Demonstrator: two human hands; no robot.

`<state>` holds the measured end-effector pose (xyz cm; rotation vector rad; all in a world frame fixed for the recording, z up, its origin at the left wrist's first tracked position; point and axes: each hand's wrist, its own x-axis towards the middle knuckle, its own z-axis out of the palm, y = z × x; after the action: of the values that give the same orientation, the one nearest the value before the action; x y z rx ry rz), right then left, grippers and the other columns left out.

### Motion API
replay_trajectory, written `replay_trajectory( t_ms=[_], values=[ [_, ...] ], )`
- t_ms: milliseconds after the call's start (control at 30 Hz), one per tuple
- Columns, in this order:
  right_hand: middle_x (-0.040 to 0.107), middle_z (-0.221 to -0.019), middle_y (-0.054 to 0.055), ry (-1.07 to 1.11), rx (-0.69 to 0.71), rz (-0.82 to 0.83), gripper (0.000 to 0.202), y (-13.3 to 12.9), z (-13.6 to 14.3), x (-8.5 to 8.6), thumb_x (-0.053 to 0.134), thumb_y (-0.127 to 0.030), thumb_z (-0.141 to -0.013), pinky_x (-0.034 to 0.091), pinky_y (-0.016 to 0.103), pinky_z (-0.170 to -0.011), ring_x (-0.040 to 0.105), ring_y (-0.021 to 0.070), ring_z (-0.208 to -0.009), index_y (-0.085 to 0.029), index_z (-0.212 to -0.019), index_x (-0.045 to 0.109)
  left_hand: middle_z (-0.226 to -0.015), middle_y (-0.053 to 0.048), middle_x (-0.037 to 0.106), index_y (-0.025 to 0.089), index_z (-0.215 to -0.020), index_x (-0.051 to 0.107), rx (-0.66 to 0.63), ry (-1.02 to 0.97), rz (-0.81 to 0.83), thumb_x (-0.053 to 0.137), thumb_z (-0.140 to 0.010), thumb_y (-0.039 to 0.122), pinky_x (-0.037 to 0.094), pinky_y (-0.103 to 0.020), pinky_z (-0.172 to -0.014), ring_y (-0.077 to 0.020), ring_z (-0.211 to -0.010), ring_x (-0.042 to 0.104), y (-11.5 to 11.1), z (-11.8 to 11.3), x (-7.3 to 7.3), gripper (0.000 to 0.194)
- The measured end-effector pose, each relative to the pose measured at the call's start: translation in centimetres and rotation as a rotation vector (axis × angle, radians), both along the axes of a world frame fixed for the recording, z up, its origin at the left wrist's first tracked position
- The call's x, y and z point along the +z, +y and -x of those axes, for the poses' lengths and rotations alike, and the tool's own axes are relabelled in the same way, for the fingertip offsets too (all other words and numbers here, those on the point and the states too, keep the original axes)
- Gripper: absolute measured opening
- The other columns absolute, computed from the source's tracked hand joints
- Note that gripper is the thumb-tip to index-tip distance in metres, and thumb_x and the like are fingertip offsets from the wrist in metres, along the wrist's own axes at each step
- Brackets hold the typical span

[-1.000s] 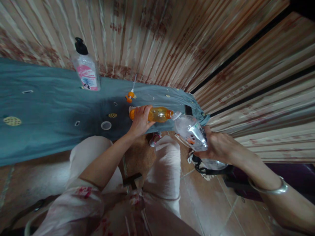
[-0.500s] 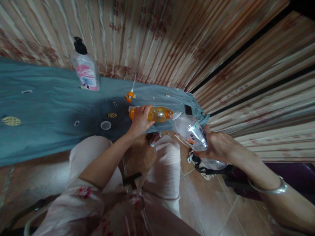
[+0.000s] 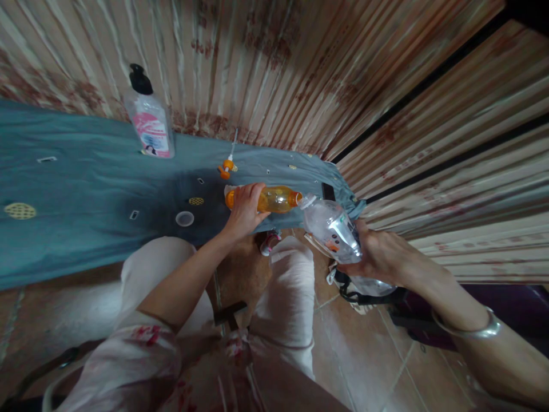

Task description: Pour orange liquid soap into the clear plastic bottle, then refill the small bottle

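My left hand (image 3: pixel 246 209) is wrapped round an orange see-through bottle (image 3: pixel 278 199), which lies on its side with its open neck to the right. A large clear plastic bottle (image 3: pixel 328 226) is gripped in my right hand (image 3: pixel 377 254), tilted so that its mouth meets the orange bottle's neck; whether they touch or sit slightly apart I cannot tell. Behind the left hand an orange pump head (image 3: pixel 226 167) with a thin tube lies on the teal cloth (image 3: pixel 86 189). Nearer me on the cloth is a small round white cap (image 3: pixel 185 218).
A clear bottle with a black pump and pink label (image 3: pixel 152 129) stands at the back left before the pleated curtain (image 3: pixel 240 68). A dark flat object (image 3: pixel 328 191) lies near the cloth's right end. My knees are against the near side, above a tiled floor (image 3: pixel 360 355).
Almost nothing differs. Both hands hold the two bottles mouth to mouth in the same place.
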<state>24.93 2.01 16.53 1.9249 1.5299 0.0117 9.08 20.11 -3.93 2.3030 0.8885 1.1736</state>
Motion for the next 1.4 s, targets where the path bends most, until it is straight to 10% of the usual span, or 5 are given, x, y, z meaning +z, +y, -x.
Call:
replay_trajectory(
  t_ms=[1400],
  values=[
    [0.07,-0.078,0.018,-0.008,0.012,0.012,0.067,0.01,-0.11,-0.06,0.06,-0.056,-0.071,0.043,0.033,-0.055,0.069,0.0354,-0.076,-0.006,-0.113,0.044,-0.119,-0.012,0.054,0.018,-0.123,0.041,0.007,0.011,0.011,0.075,-0.066,0.028,0.036,-0.045,-0.098,-0.0303,-0.112,0.05,-0.01,0.03,-0.04,0.067]
  ],
)
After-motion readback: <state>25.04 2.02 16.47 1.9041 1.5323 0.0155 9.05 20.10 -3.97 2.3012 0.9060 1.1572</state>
